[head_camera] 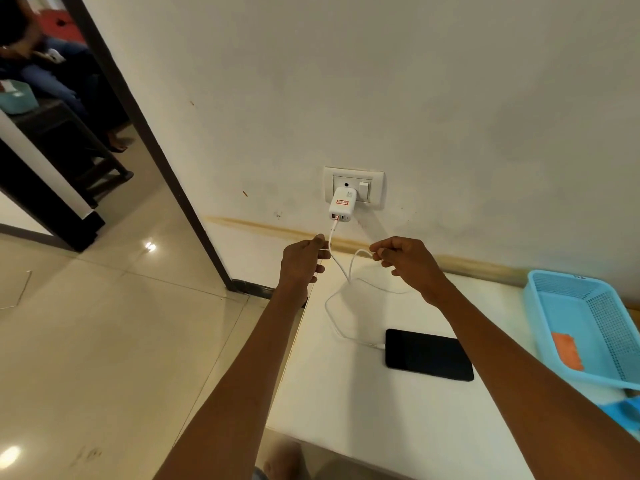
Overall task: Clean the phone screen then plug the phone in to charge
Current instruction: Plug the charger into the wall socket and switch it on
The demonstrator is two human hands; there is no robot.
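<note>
The left hand is curled, and its fingertips pinch the white charging cable just below the charger. The right hand is curled too and pinches the same cable a little further along, so a small loop hangs between the 2 hands.

The cable looks thin, light and floppy. It will bend any way you pull it, and it may slip through fingers if held loosely. A soft pinch is enough. It is best to hold it near the hard ends, not to tug in the middle, since a hard pull could yank a plug out.

From the hands the cable goes up into the white charger, which sits in the wall socket. The other way, it curls down across the white bench and reaches the short left edge of the black phone. It looks plugged in there, but the end is too small to be sure.

The phone lies flat with its dark screen up. It looks smooth, slippery and easy to crack, so hold it by its long sides.

At the right stands a blue basket with an orange cloth inside.
</note>
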